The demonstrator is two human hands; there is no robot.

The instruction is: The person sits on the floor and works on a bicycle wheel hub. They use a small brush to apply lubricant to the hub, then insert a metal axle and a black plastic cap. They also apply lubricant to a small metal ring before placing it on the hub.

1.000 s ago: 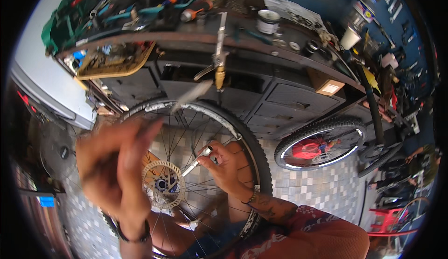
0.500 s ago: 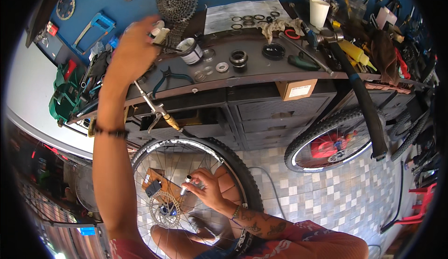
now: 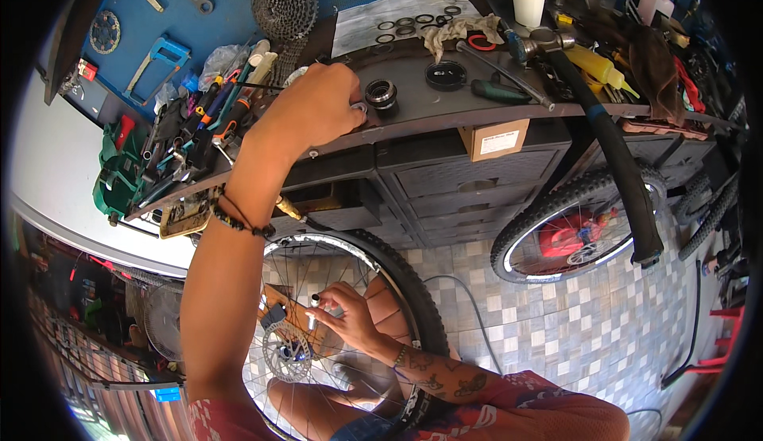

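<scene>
My left hand reaches over the front of the workbench. Its thumb and index finger are closed at a small pale ring, mostly covered by the fingertips. Just right of them stands a dark, round metal bike part with a silver rim. A white-walled jar is largely hidden behind the hand, and a thin black handle points toward it. Lower down, my right hand pinches a small silver cylinder with a black end, held in front of a spoked bicycle wheel.
Hand tools crowd the bench's left end. Farther right lie a black lid, a rag, a hammer and a white cup. Several dark rings rest on paper. Another wheel stands below the bench.
My left hand has moved right and down along the bench, from near the jar and tools to the small ring. The right hand keeps its hold. The view has shifted slightly.
</scene>
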